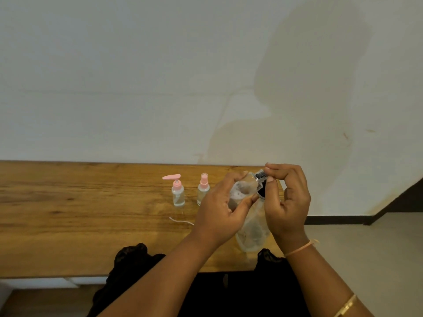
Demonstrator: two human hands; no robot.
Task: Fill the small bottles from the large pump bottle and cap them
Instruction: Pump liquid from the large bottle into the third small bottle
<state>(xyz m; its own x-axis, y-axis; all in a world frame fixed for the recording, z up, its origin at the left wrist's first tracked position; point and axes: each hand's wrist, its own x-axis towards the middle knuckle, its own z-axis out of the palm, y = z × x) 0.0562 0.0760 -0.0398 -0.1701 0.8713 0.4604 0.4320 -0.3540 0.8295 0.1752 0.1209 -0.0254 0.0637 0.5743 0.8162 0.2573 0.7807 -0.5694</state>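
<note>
My left hand (223,209) grips a clear bottle (242,189), tilted with its neck up to the right above the table. My right hand (286,202) pinches the black and silver cap (261,177) at that bottle's neck. Below both hands stands a large clear bottle (251,234), partly hidden by them. Two small clear bottles stand upright to the left: one with a pink pump top (177,191), one with a pink spray top (203,188).
The wooden table (80,213) runs along a white wall and ends just right of my hands. A thin white tube (180,221) lies on it in front of the small bottles. Dark clothing sits at the near edge.
</note>
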